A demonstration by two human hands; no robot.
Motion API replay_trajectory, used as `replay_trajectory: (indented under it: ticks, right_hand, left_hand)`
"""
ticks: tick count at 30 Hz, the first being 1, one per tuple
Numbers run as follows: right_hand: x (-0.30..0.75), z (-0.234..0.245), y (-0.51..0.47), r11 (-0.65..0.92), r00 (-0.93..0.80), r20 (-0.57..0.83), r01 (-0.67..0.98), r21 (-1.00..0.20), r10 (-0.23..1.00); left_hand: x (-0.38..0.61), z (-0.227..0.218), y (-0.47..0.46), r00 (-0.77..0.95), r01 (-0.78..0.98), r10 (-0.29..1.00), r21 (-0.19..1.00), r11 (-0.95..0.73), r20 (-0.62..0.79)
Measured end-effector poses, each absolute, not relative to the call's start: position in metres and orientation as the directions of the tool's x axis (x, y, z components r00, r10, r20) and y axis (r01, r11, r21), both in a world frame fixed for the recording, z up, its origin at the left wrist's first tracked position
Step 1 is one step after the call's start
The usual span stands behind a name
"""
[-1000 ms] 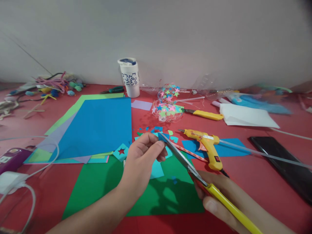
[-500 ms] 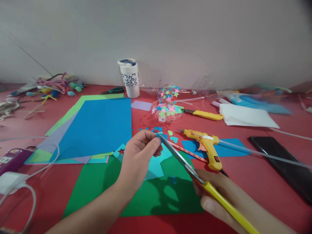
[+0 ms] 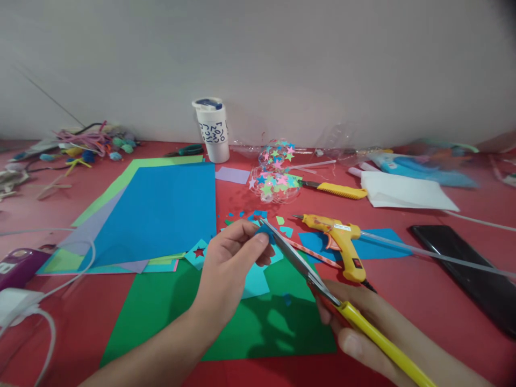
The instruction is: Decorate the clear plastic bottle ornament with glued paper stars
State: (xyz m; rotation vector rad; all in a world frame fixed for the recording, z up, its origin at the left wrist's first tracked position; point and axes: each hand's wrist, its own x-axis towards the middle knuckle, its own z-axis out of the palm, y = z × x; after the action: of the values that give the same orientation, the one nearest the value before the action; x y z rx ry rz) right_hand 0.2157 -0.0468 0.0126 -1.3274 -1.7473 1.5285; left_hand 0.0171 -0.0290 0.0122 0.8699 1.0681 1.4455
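My left hand (image 3: 229, 269) pinches a small blue paper piece (image 3: 266, 232) between thumb and fingers, held above a green sheet (image 3: 161, 312). In my right hand (image 3: 363, 333) are yellow-handled scissors (image 3: 322, 287), their blades reaching up-left to the paper piece at the fingertips. A light blue scrap (image 3: 256, 280) lies on the green sheet under my left hand. A small square with a star-shaped hole (image 3: 198, 252) lies to the left of that hand.
A stack of coloured sheets with blue on top (image 3: 157, 212) lies at left. A yellow glue gun (image 3: 338, 239), a yellow utility knife (image 3: 336, 189), a star-covered clear ball (image 3: 276, 183), a white cup (image 3: 213, 129), white paper (image 3: 403, 192) and a black phone (image 3: 467, 269) sit around. Cables lie far left.
The left hand shifted slightly with the blue piece as the scissor blades worked at it; the view drifted a little. Otherwise little differs.
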Motion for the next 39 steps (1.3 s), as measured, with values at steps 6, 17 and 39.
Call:
replay_trajectory:
  ticks: [6, 17, 39]
  right_hand:
    - [0.221, 0.006, -0.043, 0.011, -0.536, -0.2, 0.363, -0.932, 0.82]
    - [0.215, 0.004, -0.045, 0.04, -0.522, -0.158, 0.347, -0.937, 0.838]
    - [0.215, 0.002, -0.049, -0.008, -0.488, -0.189, 0.35, -0.937, 0.852]
  left_hand:
    - [0.016, 0.011, -0.027, -0.159, -0.271, 0.987, 0.962, -0.037, -0.007]
    - [0.019, 0.009, -0.029, -0.142, -0.296, 0.99, 0.954, -0.039, -0.003]
    - [0.018, 0.009, -0.03, -0.142, -0.301, 0.99, 0.953, -0.025, -0.019]
